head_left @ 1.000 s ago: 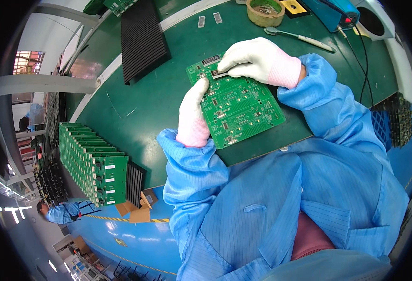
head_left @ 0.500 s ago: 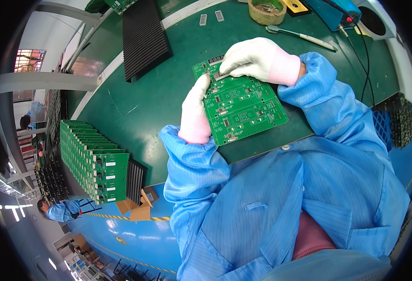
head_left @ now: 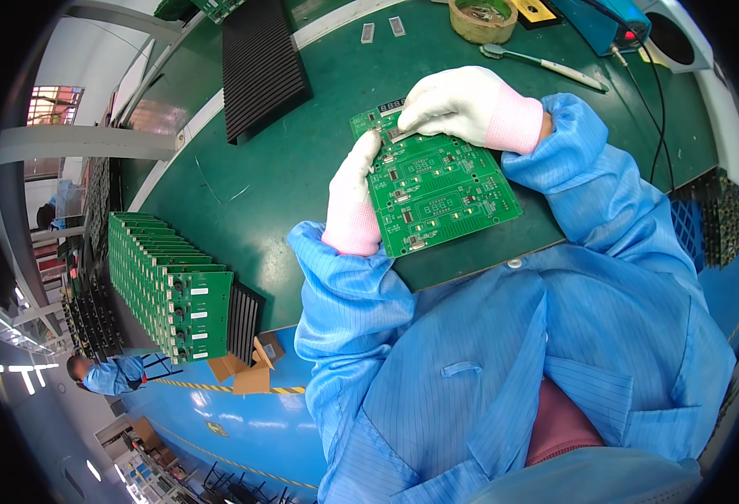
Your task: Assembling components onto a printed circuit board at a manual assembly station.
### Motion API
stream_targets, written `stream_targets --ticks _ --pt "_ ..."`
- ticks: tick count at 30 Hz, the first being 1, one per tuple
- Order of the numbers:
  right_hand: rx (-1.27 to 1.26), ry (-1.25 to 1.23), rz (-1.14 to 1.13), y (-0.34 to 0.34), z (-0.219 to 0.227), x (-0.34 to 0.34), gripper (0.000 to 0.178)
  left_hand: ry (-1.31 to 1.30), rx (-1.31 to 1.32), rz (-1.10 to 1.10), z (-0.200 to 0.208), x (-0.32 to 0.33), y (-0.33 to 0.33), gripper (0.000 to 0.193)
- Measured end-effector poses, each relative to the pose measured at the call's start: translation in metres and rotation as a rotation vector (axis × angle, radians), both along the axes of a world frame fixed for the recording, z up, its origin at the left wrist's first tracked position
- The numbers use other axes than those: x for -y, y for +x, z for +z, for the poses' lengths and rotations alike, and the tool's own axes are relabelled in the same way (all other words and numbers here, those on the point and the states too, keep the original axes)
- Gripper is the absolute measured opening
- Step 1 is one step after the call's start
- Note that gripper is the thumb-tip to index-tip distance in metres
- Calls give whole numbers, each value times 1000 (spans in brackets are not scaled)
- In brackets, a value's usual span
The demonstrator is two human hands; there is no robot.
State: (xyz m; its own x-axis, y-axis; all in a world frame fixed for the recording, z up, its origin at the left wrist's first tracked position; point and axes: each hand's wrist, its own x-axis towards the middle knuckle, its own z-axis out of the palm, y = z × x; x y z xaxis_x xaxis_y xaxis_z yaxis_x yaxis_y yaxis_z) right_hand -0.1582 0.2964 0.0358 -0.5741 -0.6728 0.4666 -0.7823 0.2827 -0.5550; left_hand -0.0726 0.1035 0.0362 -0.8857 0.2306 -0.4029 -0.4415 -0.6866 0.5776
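Note:
A green circuit board (head_left: 453, 197) lies tilted above the green table in front of me. My left hand (head_left: 354, 185), in a white glove with a pink cuff, grips its left edge, thumb on the upper face. Over the board's far part, my gloved right hand (head_left: 458, 105) pinches a small, thin, light-coloured piece against the surface; its kind is hard to make out. A dark digit display (head_left: 392, 106) sits on the board's far edge, partly behind the right fingers. Nearer rows carry printed digit outlines and small chips.
A rack of upright green boards (head_left: 168, 286) stands at left; a black ribbed rack (head_left: 262, 76) lies farther back. Two small displays (head_left: 368, 33), a tape roll (head_left: 482, 23), a white-handled brush (head_left: 546, 65) and a blue device (head_left: 609, 25) with cables lie at the far side. Another person (head_left: 111, 375) sits far left.
Both hands and the board keep nearly the same pose. The whole view has shifted very slightly; the right fingers remain at the same spot on the board.

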Motion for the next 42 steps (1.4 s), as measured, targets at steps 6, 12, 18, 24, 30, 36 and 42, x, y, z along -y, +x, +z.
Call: stream_targets --ticks 6,12,18,24,30,36,42 --pt "-44 -5 -9 1 -1 2 17 29 -10 -13 0 1 0 38" --pt "-126 3 -58 4 -4 4 16 21 -2 -32 -3 2 -1 38" --pt "-207 28 -93 7 -4 5 15 -20 -10 -15 2 0 0 38" --pt "-204 67 -109 9 -1 4 14 5 12 -33 -1 0 -1 35" --pt "-233 59 -84 10 -2 2 14 -36 -40 -61 -6 2 0 35" --pt "-298 20 -87 14 0 3 14 -250 -171 -43 -7 0 -1 32" --pt "-362 -191 -174 29 16 4 15 -562 -472 112 5 -11 7 30"
